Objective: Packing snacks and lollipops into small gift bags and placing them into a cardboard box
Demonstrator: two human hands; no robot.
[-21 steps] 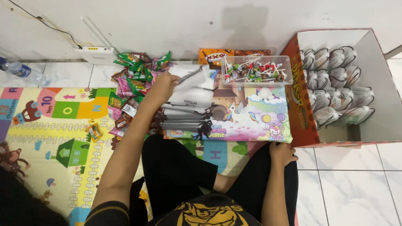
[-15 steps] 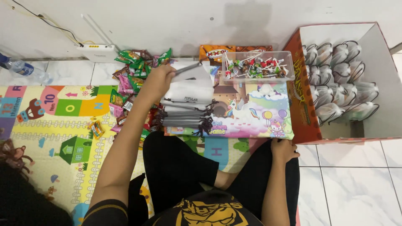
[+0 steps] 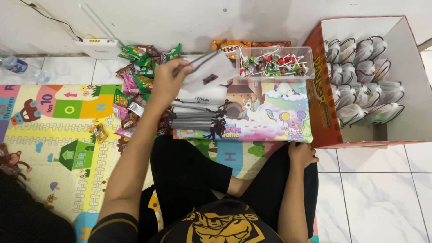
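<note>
My left hand (image 3: 167,80) is raised over the stack and pinches the top edge of a pale see-through drawstring bag (image 3: 208,74), which hangs open with a small dark item inside. Below it lies a stack of flat empty bags with black cords (image 3: 196,120), resting on a colourful cartoon board box (image 3: 270,114). A clear tub of lollipops (image 3: 275,63) stands at the far edge of that box. A pile of wrapped snacks (image 3: 137,76) lies just left of my left hand. My right hand (image 3: 301,154) rests on my knee by the box's near right corner, holding nothing.
A large cardboard box (image 3: 320,103) at the right holds several filled bags (image 3: 364,85). A white router (image 3: 99,47) and a water bottle (image 3: 20,67) sit by the wall. A patterned play mat (image 3: 54,135) covers the floor at left, white tiles at right.
My left hand has lifted the bag slightly higher off the stack. My right hand has stayed on my knee.
</note>
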